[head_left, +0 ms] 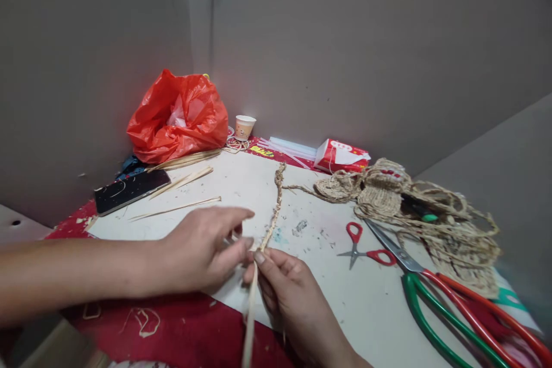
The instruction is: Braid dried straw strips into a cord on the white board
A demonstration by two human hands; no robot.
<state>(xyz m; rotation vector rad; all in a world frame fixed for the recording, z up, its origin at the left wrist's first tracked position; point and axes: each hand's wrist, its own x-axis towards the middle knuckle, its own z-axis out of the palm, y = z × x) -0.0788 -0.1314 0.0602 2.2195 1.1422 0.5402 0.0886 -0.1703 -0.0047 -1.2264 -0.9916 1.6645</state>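
Grey walls (pixel 345 57) close in behind the worktop (pixel 185 328), red where it shows. On it lies the big white board (pixel 241 178), scuffed and stained; all places below taken from this board.

Past its far left corner: crumpled red plastic bag (pixel 196 118), mouth gaping, something white inside. Over its right part: a tangled heap (pixel 383 192) of brown cord and woven pieces. At its near right: large shears (pixel 411 263), one handle green, one red, blades pointing toward the heap.

My left grip (pixel 207 244) is over the board's near edge, index finger stretched out, thumb close to my other hand; cannot tell whether it pinches anything. My right grip (pixel 293 287), also at the near edge, is closed on a twisted straw cord (pixel 275 215) between thumb and fingers.

On the board's left edge: black phone (pixel 131 191). Along the far edge: red tissue pack (pixel 330 153). Right of its middle: small red-handled scissors (pixel 356 253), spread. Beyond the far edge: paper cup (pixel 245 127), upright.

The cord runs from my fingers up the board's middle, knotted at its far end. Slimmest: pale strand (pixel 250 305), hanging past the near edge.
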